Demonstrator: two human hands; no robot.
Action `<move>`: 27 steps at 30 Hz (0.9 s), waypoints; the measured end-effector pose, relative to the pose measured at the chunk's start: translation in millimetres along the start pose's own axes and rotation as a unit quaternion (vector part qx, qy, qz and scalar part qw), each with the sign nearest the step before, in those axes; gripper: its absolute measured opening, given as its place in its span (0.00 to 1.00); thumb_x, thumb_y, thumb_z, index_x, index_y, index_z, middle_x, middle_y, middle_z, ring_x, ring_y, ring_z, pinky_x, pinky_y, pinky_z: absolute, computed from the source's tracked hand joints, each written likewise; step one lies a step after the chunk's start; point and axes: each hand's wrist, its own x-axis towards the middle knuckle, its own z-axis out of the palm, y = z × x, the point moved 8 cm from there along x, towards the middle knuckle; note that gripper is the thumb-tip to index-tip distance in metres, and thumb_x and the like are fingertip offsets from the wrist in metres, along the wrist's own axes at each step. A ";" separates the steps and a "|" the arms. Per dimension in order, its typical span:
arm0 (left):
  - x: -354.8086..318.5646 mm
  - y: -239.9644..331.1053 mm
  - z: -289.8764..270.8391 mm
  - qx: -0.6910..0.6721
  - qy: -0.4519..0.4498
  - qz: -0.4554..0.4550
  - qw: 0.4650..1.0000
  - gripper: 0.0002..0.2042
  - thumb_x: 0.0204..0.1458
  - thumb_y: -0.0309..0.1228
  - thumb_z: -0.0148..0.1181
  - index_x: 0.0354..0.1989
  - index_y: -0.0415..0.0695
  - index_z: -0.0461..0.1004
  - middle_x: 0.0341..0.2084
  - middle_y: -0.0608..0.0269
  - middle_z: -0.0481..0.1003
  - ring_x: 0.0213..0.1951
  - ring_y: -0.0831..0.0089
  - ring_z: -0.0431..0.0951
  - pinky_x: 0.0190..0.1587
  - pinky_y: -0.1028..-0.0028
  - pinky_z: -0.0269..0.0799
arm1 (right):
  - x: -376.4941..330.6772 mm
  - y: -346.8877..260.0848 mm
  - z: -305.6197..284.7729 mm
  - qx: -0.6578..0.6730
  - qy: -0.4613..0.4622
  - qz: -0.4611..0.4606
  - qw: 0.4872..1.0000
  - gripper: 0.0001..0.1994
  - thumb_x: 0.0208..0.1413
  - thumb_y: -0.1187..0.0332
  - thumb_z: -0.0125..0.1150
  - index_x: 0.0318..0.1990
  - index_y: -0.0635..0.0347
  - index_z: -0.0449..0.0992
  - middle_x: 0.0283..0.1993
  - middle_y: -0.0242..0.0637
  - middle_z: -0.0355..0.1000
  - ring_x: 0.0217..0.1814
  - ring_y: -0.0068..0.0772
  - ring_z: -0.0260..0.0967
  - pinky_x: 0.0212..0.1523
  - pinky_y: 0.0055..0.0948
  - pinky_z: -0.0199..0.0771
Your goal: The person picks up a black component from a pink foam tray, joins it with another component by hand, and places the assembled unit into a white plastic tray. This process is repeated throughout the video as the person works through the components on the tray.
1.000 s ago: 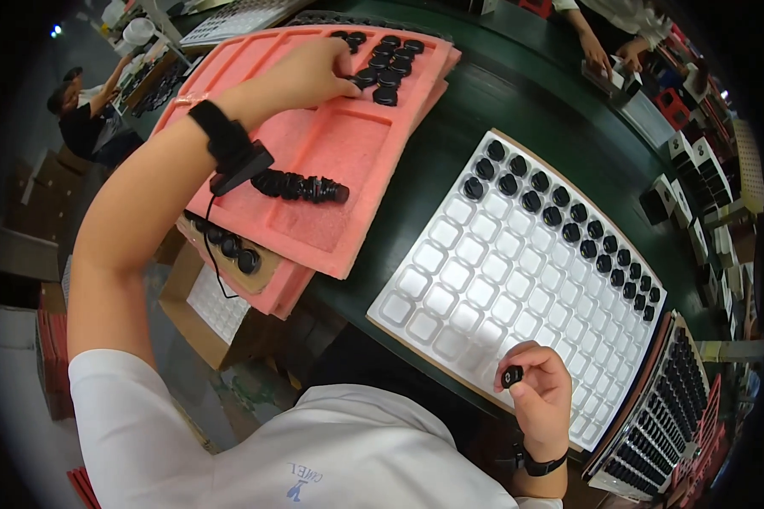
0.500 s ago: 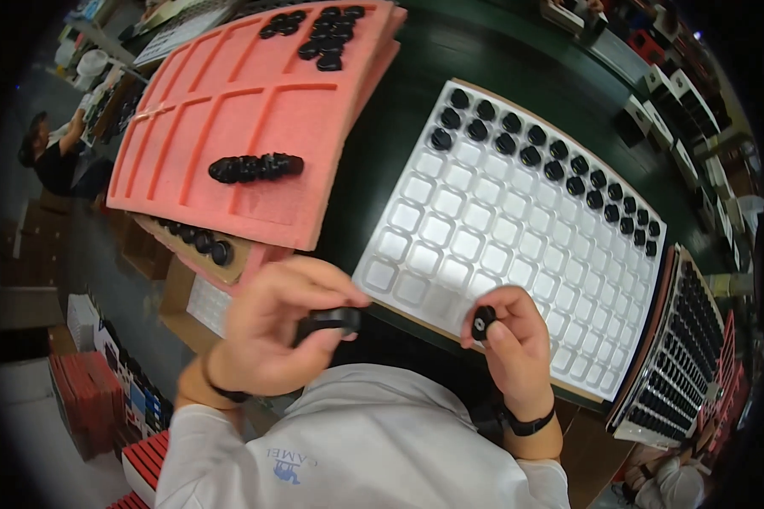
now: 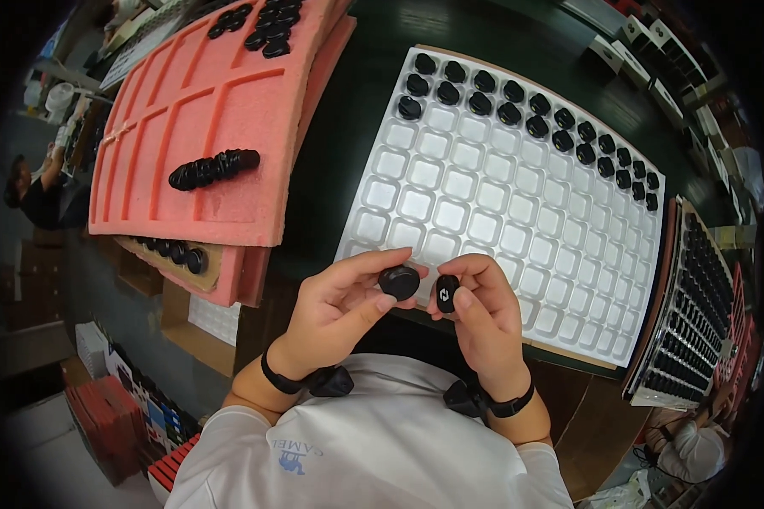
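Head view, the only one: both hands were raised over the near edge of the white tray [image 3: 452, 216], close together but apart. Left hand [image 3: 331, 307]: fingers curled, thumb and forefinger pinching a round black piece [image 3: 398, 284], its broad face showing. Right hand [image 3: 490, 327]: thumb and fingertips drawn in on a smaller-looking black piece [image 3: 446, 293], turned edge-up, a white mark on it. The two pieces faced each other across a narrow gap, not touching. The tray lay on a dark green tabletop [image 3: 361, 110]; black caps [image 3: 509, 114] filled its two farthest rows, with one more at the left end of the third. To the left, a divided pink foam tray [image 3: 239, 204] carried a line of stacked black discs [image 3: 214, 170] and, at its far end, a clustered group [image 3: 272, 32]. At right stood a rack-like tray [image 3: 686, 314], densely filled with black pieces.
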 end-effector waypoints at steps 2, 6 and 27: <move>-1.9 -0.1 -2.9 0.010 -0.011 0.060 0.998 0.17 0.51 0.16 0.56 0.51 0.31 0.66 0.46 0.52 0.69 0.52 0.66 0.71 0.51 0.72 0.72 | 0.5 -6.6 3.3 -0.051 -0.005 -0.047 0.998 0.14 0.60 0.66 0.50 0.49 0.66 0.64 0.36 0.34 0.67 0.37 0.23 0.65 0.39 0.22 0.67; -3.0 3.0 -6.8 0.076 -0.041 0.126 0.988 0.19 0.48 0.16 0.60 0.50 0.32 0.66 0.47 0.52 0.67 0.50 0.68 0.71 0.51 0.72 0.72 | -2.8 -18.5 10.9 -0.167 -0.013 -0.123 0.978 0.13 0.60 0.69 0.50 0.49 0.67 0.64 0.35 0.34 0.66 0.35 0.22 0.63 0.39 0.21 0.65; -10.6 19.5 5.6 0.260 -0.034 0.199 0.944 0.20 0.41 0.19 0.67 0.46 0.33 0.71 0.41 0.51 0.70 0.42 0.67 0.74 0.44 0.74 0.72 | 5.0 -20.3 26.5 -0.182 -0.077 -0.199 0.960 0.12 0.58 0.75 0.49 0.49 0.64 0.63 0.36 0.32 0.66 0.34 0.18 0.59 0.38 0.20 0.61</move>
